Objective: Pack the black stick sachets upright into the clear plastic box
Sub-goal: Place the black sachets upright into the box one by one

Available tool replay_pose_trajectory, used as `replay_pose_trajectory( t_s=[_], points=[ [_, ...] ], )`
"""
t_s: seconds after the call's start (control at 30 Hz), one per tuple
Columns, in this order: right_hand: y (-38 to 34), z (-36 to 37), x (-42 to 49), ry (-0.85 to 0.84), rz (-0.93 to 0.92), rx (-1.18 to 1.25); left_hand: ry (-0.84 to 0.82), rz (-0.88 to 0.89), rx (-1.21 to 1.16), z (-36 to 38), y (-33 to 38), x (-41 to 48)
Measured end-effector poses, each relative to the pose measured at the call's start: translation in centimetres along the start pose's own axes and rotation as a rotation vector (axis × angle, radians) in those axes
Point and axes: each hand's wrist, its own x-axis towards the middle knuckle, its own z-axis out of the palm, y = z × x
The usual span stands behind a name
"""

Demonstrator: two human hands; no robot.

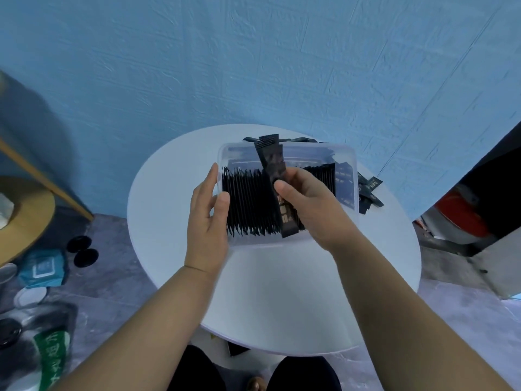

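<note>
Clear plastic box (284,149), table centre, part-filled with upright sachets (248,204). Right hand (307,204) pinched several sachets (275,170) above it; left hand (208,218) loosely steadied the left wall. Step: insertion. Next, probably: lower them into the row's gap.

One wide head-worn view here, looking forward and steeply down from above. It sits close over both hands (253,210), the round white tabletop (282,292) beneath them, the blue wall beyond.

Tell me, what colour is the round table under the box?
White, seen in the head view: the round table.
</note>
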Motion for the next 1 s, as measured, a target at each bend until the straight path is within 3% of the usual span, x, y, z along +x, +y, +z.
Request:
replay_pose_trajectory(
  t_s=[0.07,0.23,0.33,0.47,0.7,1.0],
  points=[
    [0.3,1.3,0.3,0.020,0.016,0.020,0.002,-0.001,-0.017,0.0,0.0,0.0],
    [2.1,4.3,1.0,0.337,-0.090,-0.352,-0.004,-0.027,-0.032,0.0,-0.1,0.0],
    [2.2,5.1,1.2,0.420,-0.107,-0.544,-0.005,-0.022,-0.010,0.0,0.0,0.0],
    [1.4,5.8,1.3,0.413,-0.055,-0.660,-0.001,-0.030,-0.016,0.1,0.2,0.0],
    [0.4,6.4,1.8,0.356,0.026,-0.643,-0.006,-0.027,-0.034,0.1,0.0,0.0],
    [1.5,4.9,0.7,0.248,-0.042,-0.539,-0.008,-0.010,-0.014,0.2,0.3,0.0]
  ],
)
